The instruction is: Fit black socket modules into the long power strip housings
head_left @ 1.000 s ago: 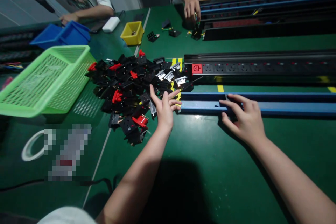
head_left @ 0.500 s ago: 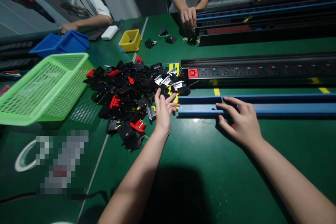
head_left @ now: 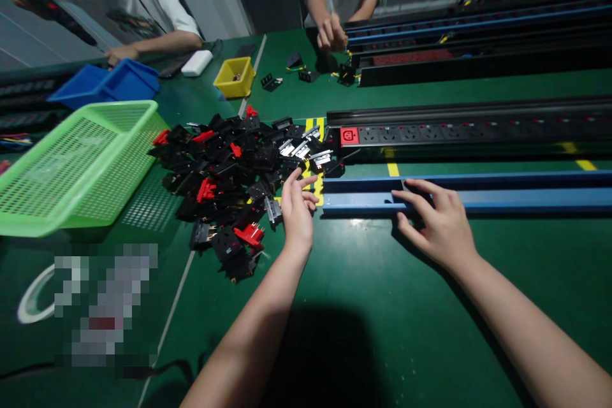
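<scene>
My left hand point(head_left: 298, 213) is beside the pile of socket modules point(head_left: 217, 166), fingers stretched and apart, with nothing seen in it. The modules are mostly black, with several red and some grey ones; a grey module point(head_left: 273, 210) lies right by the hand. A long blue metal channel point(head_left: 497, 197) runs from near my left fingertips to the right edge. Over its left part is my right hand point(head_left: 437, 220), fingers spread, fingertips at the channel and thumb at its near side. Behind it lies a black power strip point(head_left: 459, 132) with a red socket point(head_left: 349, 136) at its left end.
A green mesh basket point(head_left: 143, 127) stands on the left, with blue bins point(head_left: 102, 83) behind it. Farther back are a yellow box point(head_left: 234, 76) and small black brackets point(head_left: 271, 81). Two other people are across the table; one person's hand point(head_left: 331, 33) is at the far rails.
My left hand's fingers have drawn slightly closer together. My right hand stays at the channel. Across the table, the other person's hand has shifted left. The view has moved slightly.
</scene>
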